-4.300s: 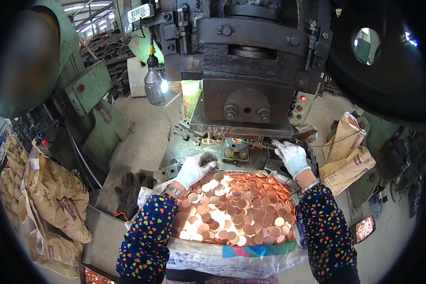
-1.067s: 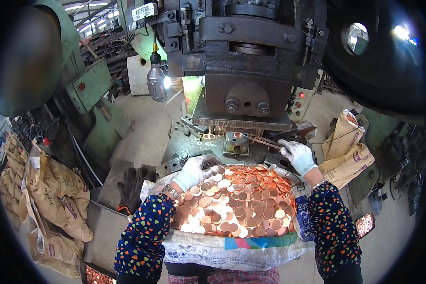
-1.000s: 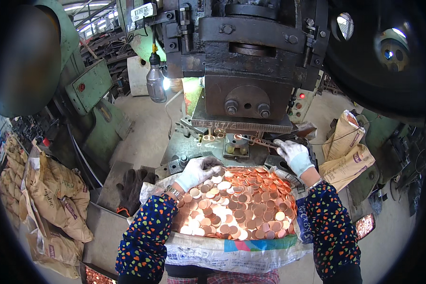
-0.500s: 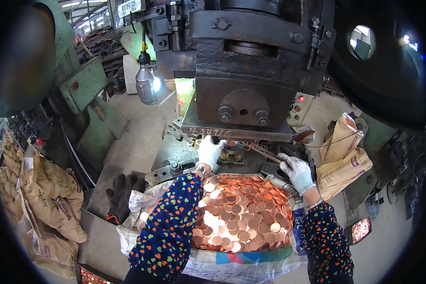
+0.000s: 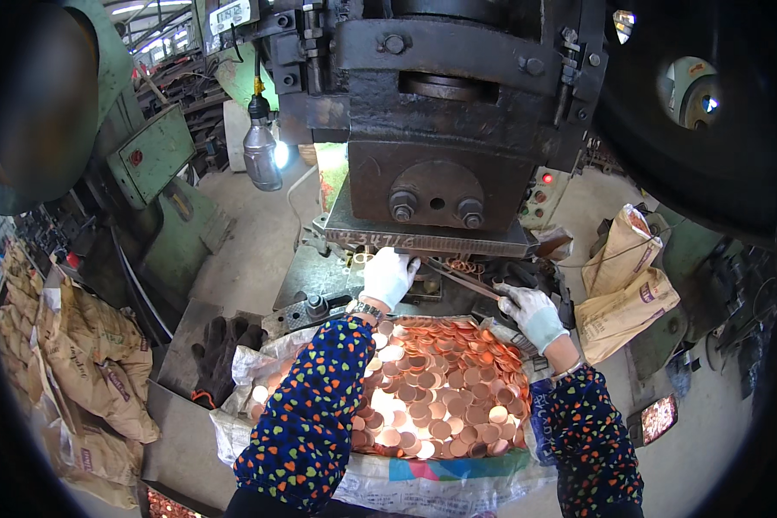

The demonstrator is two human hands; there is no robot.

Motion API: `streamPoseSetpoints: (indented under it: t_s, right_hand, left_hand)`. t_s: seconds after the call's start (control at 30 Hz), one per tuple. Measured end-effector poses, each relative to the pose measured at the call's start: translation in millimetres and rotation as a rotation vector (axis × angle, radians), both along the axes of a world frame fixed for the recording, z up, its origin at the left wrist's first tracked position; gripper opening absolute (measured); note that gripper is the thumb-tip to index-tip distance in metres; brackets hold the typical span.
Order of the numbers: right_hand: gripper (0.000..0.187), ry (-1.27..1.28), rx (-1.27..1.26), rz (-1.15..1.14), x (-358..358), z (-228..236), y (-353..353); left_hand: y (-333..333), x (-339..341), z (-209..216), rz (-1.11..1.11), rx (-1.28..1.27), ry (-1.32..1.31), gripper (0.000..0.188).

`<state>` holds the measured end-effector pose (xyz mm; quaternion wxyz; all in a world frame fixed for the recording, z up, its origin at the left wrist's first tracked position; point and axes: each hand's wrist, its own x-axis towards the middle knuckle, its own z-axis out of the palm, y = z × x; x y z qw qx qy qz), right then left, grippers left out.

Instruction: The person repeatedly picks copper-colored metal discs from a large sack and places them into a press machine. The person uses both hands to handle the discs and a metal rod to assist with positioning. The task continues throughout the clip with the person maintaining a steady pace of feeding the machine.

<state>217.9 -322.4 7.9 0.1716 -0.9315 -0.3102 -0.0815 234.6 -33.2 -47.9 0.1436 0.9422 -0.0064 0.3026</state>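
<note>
My left hand (image 5: 390, 278), in a white glove, reaches in at the press die under the ram block (image 5: 432, 186). Its fingers are bent together, and whatever they grip is hidden. In my right hand (image 5: 533, 317), also gloved, is a pair of long, thin metal tongs (image 5: 468, 281); their tip points left toward the die, close to my left fingers. Copper-coloured rings (image 5: 468, 268) lie behind the tongs at the die. Below both hands, a heap of round copper discs (image 5: 445, 388) fills an opened white sack (image 5: 440, 488) between my forearms.
A dark glove (image 5: 224, 354) lies on the metal table at left. Paper sacks stand at left (image 5: 95, 363) and right (image 5: 626, 302). A lit lamp in a bottle (image 5: 262, 155) hangs left of the press. A large dark wheel (image 5: 708, 129) looms at upper right.
My left hand has shifted slightly right at the die. The tongs and right hand have moved a little left, bringing the tip close to my left fingers. The wheel at upper right has turned.
</note>
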Motion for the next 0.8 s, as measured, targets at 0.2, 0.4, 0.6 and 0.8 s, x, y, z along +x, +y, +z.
streamPoseSetpoints:
  t_s: [0.2, 0.4, 0.6, 0.8]
  right_hand:
    - [0.032, 0.107, 0.029, 0.073, -21, 5, 6]
    - [0.031, 0.352, 0.275, 0.157, -85, -33, -7]
    - [0.032, 0.241, 0.283, 0.162, -116, -66, -6]
    - [0.039, 0.296, 0.151, 0.075, -115, -70, -9]
  left_hand:
    - [22, -57, 7, -0.162, -0.245, 0.027, 0.023]
    - [50, -134, -3, -0.264, -0.253, 0.547, 0.036]
    - [54, -161, -39, -0.305, 0.090, 0.373, 0.039]
    - [60, -159, -31, -0.288, -0.048, 0.569, 0.056]
